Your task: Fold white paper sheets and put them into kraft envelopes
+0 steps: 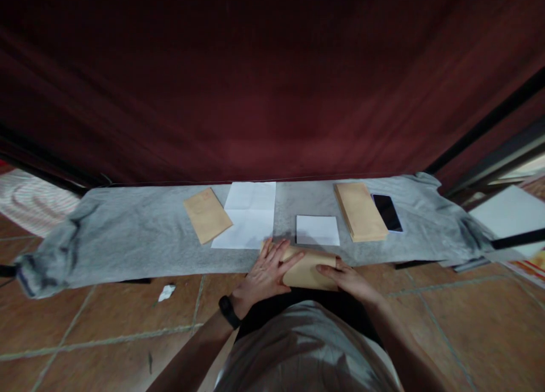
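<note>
A brown paper envelope (304, 266) lies across the near edge of the cloth, close to my body. My left hand (268, 271) rests on its left part with the fingers spread. At its right end my right hand (344, 275) grips the envelope, thumb on top and the other fingers mostly hidden beneath. Just beyond it sits a small folded white paper (317, 230). Larger white sheets (251, 216) with creases lie past my left hand, and another brown envelope (208, 215) with a reddish mark in one corner overlaps their left edge.
A stack of brown envelopes (361, 213) and a dark-screened phone (387, 213) lie to the right on the grey cloth (140, 233). A dark red panel (272, 108) rises behind. Crumpled white paper (166, 292) lies on the tiled floor (128, 324).
</note>
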The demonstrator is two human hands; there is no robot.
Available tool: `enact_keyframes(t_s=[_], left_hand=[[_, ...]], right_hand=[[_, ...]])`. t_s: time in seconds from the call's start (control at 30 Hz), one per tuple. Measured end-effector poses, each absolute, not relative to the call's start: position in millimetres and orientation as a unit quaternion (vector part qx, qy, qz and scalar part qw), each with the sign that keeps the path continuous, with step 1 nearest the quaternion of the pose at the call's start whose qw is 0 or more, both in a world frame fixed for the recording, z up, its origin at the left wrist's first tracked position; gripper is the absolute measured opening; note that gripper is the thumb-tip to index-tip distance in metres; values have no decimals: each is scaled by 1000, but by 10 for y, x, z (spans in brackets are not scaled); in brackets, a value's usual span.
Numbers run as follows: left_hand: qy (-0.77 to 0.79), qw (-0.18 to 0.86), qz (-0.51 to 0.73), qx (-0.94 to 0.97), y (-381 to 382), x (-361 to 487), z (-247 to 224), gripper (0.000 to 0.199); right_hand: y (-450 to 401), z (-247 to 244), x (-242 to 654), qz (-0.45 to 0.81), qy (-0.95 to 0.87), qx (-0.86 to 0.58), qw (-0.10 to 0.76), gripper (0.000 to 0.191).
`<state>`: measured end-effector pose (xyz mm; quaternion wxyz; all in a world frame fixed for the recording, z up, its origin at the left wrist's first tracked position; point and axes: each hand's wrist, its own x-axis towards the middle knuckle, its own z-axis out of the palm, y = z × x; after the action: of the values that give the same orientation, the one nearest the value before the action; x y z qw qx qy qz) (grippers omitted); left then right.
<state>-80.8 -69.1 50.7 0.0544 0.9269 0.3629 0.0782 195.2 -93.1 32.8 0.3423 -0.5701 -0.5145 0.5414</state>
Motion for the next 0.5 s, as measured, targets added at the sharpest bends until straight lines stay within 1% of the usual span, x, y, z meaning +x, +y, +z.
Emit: enact_keyframes(t_s=[0.1,0.17,0.27,0.33,0.43,0.5], left_hand=[[346,53,91,932,-732,-659,510,105],[351,50,96,930,-738,-595,491,99],[368,51,92,924,-696,-602,472,93],[382,50,92,918,-642,-664,485,92],[406,37,106,907,-541,-790,518,94],[427,30,119,896,-473,-874,519,96]], right_hand=[[-869,442,1821,577,-509,-568,293,45],[-831,521,1724,605,-530,-517,292,45],[-797,605,1639,631,-544,-452,318,43],[-789,619,1646,622,-520,-473,346,43],[-750,563,1745,616,-478,-493,386,51],[-672,472,1848,582,-481,-510,412,52]])
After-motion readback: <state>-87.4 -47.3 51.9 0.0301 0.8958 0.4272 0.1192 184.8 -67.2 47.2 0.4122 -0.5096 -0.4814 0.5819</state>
